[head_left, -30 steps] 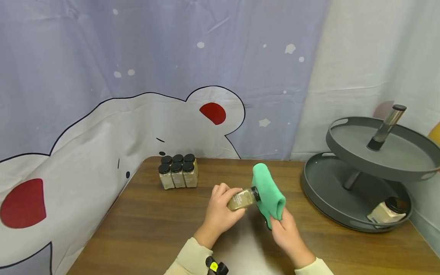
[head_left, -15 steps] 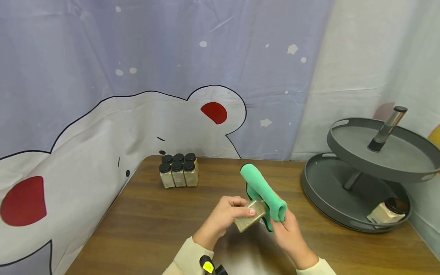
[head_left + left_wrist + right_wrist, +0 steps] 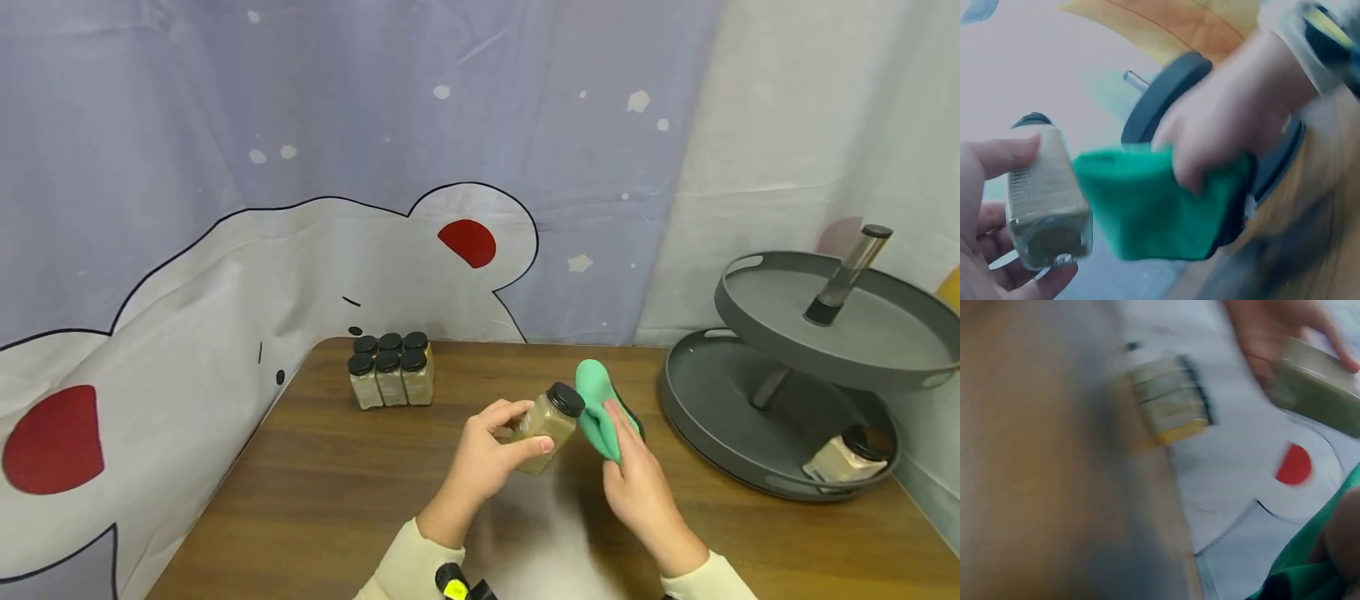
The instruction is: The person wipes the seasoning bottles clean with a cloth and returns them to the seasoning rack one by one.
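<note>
My left hand (image 3: 483, 458) grips a square spice jar (image 3: 546, 429) with a black lid and pale greenish-brown contents. The jar leans to the right, lid uppermost, above the table. In the left wrist view the base of the jar (image 3: 1050, 200) faces the camera, the thumb on one side and fingers behind. Just to its right, my right hand (image 3: 637, 487) holds a folded green cloth (image 3: 596, 400) with dark edging. The left wrist view shows the cloth (image 3: 1154, 206) hanging from the right hand's fingers, close beside the jar.
Several matching spice jars (image 3: 390, 375) stand grouped at the back left of the wooden table (image 3: 315, 500). A grey two-tier round tray stand (image 3: 765, 442) fills the right side. One jar (image 3: 843, 460) lies tilted on its lower tier. A printed curtain (image 3: 375, 125) hangs behind.
The cloth was round the jar's lid end half a second ago. Now the right hand has drawn it off to the right, and the left hand has turned the jar lid-up.
</note>
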Demonstrator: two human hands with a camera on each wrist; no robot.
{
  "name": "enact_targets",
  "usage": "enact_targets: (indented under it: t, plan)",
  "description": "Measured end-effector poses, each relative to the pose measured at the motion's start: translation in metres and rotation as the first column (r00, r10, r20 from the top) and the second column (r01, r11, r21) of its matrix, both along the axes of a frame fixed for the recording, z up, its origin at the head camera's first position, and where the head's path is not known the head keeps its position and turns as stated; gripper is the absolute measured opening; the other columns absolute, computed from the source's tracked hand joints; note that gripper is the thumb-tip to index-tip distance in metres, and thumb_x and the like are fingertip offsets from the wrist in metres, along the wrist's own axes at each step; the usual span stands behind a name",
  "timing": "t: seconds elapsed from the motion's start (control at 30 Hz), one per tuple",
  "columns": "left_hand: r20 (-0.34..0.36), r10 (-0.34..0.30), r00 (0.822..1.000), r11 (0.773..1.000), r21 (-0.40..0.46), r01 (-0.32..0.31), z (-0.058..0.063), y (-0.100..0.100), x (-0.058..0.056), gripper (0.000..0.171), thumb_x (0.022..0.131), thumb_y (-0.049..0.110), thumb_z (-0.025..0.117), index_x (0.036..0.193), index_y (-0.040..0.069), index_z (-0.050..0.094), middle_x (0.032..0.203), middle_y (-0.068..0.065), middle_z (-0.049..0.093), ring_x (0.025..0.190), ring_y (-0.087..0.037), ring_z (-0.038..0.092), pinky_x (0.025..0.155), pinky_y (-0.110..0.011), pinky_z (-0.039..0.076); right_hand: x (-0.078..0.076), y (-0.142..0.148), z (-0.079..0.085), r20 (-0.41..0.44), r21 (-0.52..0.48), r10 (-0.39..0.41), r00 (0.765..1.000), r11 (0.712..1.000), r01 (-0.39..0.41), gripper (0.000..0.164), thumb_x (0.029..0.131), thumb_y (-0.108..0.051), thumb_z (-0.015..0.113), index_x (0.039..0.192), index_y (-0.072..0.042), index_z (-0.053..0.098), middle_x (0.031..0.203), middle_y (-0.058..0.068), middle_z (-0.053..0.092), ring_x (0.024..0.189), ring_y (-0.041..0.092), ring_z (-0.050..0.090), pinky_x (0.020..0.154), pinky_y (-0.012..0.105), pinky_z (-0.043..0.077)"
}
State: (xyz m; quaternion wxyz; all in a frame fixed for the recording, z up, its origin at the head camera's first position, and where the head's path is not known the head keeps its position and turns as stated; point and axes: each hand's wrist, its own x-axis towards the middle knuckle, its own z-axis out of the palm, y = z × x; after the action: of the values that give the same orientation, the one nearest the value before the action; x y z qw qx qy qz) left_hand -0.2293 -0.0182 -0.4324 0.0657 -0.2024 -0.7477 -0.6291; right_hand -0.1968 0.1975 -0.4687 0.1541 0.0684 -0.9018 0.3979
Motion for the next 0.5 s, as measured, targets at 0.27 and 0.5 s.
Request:
enact_targets:
  t: [0.27, 0.5]
  plan:
    - [0.067, -0.014, 0.998, 0.996, 0.093, 0.007, 0.0, 0.0, 0.001, 0.046, 0.081, 0.017, 0.087, 0.123, 0.006, 0.071, 0.104, -0.008, 0.069, 0.097, -0.017, 0.063, 0.079, -0.028, 0.055, 0.028, -0.036, -0.025, 0.378, 0.317, 0.289, 0.88, 0.852, -0.416, 0.067, 0.086, -0.002, 0.059, 0.151, 0.002, 0.041, 0.161, 0.029, 0.023, 0.148, 0.053, 0.015, 0.11, 0.074, 0.017]
    - [-0.367, 0.163, 0.916, 0.965, -0.132, -0.225, -0.005, 0.008, 0.005, 0.056, 0.064, 0.022, 0.097, 0.113, 0.015, 0.072, 0.096, 0.005, 0.06, 0.09, -0.013, 0.054, 0.073, -0.027, 0.049, 0.02, -0.01, 0.015, 0.364, -0.072, 0.479, 0.799, 0.869, -0.489, 0.076, 0.096, -0.024, 0.063, 0.156, 0.005, 0.026, 0.156, 0.032, 0.03, 0.141, 0.052, 0.032, 0.109, 0.067, 0.032]
